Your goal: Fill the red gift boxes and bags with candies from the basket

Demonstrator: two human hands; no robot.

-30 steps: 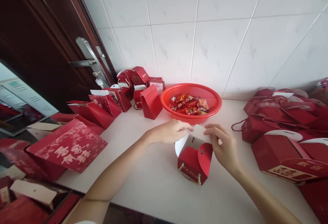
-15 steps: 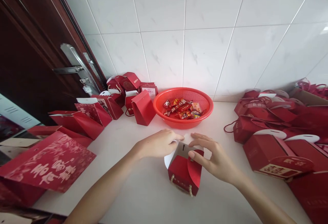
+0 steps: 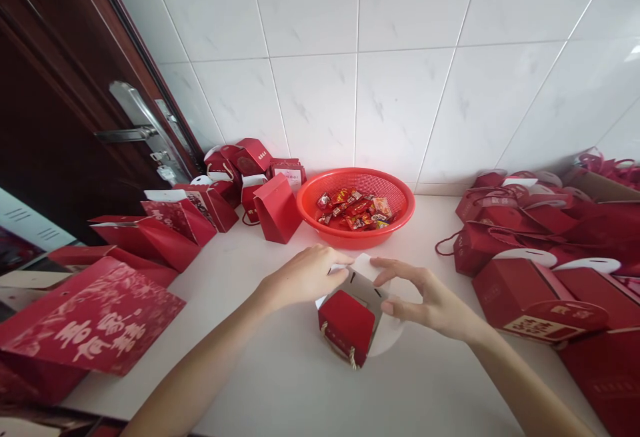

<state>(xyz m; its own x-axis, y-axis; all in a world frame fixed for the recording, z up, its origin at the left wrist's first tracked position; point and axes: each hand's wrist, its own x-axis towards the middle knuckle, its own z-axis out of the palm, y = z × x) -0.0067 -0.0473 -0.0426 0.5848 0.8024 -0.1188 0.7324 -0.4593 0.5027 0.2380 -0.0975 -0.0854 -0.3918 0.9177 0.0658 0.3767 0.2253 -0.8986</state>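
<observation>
A small red paper gift box with a twisted rope handle stands on the white table, top flaps spread and pale inside showing. At its back left corner, the thumb and index finger of my left hand close on the box's edge. My right hand is at the right side, thumb and fingers apart. Its fingertips reach the white back flap, with the thumb near the right wall. A round white flap sticks out beneath that thumb. Slots show in the flaps.
Behind the box sits a red plastic basket holding wrapped candies. Red gift bags line the left, beside a dark door. More red boxes crowd the right. A tiled wall closes the back.
The right rounded flap has swung outward from over the opening, its white side now showing. My right thumb has come off it. The box has turned slightly and shifted left.
</observation>
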